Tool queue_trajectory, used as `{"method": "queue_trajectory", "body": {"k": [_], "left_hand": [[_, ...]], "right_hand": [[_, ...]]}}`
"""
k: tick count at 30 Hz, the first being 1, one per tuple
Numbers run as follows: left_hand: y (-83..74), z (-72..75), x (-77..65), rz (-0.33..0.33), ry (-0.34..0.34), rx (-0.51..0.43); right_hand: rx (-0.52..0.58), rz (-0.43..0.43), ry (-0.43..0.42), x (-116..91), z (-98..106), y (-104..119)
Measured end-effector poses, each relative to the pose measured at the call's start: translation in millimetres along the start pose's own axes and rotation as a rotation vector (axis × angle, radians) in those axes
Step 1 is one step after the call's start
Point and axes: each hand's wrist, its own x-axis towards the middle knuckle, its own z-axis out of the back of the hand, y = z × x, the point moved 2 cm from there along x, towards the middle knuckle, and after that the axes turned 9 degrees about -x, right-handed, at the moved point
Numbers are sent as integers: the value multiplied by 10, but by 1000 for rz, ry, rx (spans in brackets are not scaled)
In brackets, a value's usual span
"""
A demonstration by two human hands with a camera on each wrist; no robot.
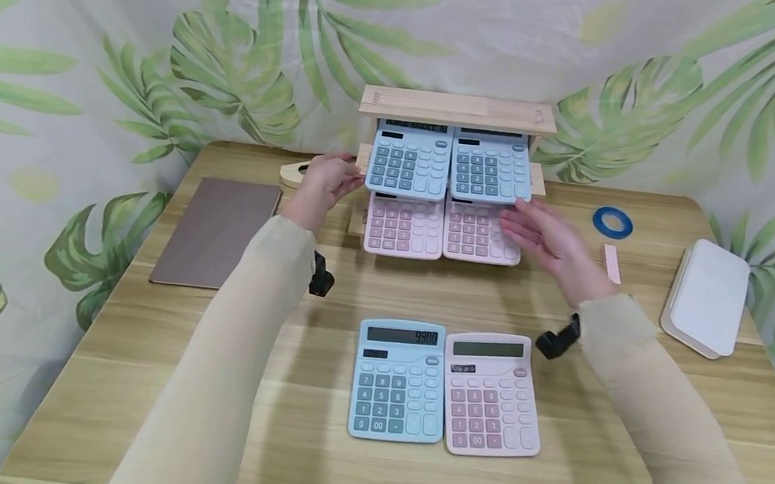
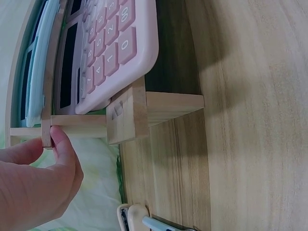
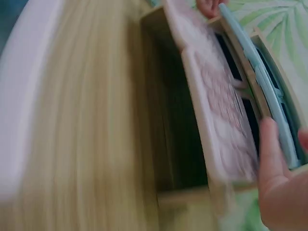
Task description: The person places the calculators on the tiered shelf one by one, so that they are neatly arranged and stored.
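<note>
In the left wrist view my left hand [image 2: 43,185] pinches the end of a middle board of the wooden shelf [image 2: 47,132] between thumb and fingers. My right hand [image 1: 545,239] is at the shelf's right side, fingers fairly straight, by the front corner of the right blue calculator [image 1: 492,170]. In the blurred right wrist view a fingertip [image 3: 269,127] lies against the board edge beside that calculator. Another blue calculator [image 1: 408,163] sits left of it on the same level. Below them, two pink calculators [image 1: 404,232] [image 1: 481,239] stick out from the lower level.
A blue calculator [image 1: 399,385] and a pink calculator [image 1: 493,397] lie side by side in front. A brown notebook [image 1: 218,235] and a cream-handled tool [image 1: 293,174] lie left; blue tape [image 1: 613,222], a pink strip [image 1: 611,263] and a white case [image 1: 706,297] lie right.
</note>
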Motion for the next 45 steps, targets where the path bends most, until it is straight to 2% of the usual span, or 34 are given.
{"method": "queue_trajectory", "body": {"k": [2, 5, 7, 9, 12, 14, 16, 19, 25, 29, 32, 35, 39, 42, 45], "left_hand": [[19, -34, -2, 2, 9, 6], [22, -53, -2, -4, 10, 14], [11, -46, 5, -9, 0, 18], [-2, -34, 12, -6, -5, 19], [-12, -25, 26, 6, -4, 18], [-13, -20, 35, 12, -7, 17], [-15, -9, 43, 13, -7, 24], [-21, 10, 48, 12, -7, 23], [-11, 13, 38, 11, -5, 38], [-11, -8, 19, 10, 1, 40], [-14, -8, 4, 7, 11, 33], [-10, -7, -6, 9, 19, 24], [-6, -1, -4, 11, 16, 17], [-9, 7, 6, 11, 19, 19], [-17, 5, 9, 14, 26, 22]], "right_hand": [[-251, 21, 16, -168, 122, -26], [-672, 28, 66, -536, 331, -158], [-904, 16, 141, -783, 446, -317], [-1055, -19, 218, -1003, 509, -514], [-1128, -83, 310, -1237, 520, -843], [-1118, -124, 329, -1332, 488, -1033], [-1103, -140, 311, -1375, 441, -1181], [-1102, -131, 228, -1388, 360, -1316], [-1124, -89, 60, -1420, 268, -1434], [-1082, -92, 22, -1435, 282, -1470], [-1028, -111, 29, -1430, 309, -1477], [-903, -149, 85, -1436, 355, -1483], [-626, -183, 181, -1442, 452, -1500], [-452, -163, 223, -1442, 517, -1484], [-335, -120, 270, -1456, 556, -1400]]}}
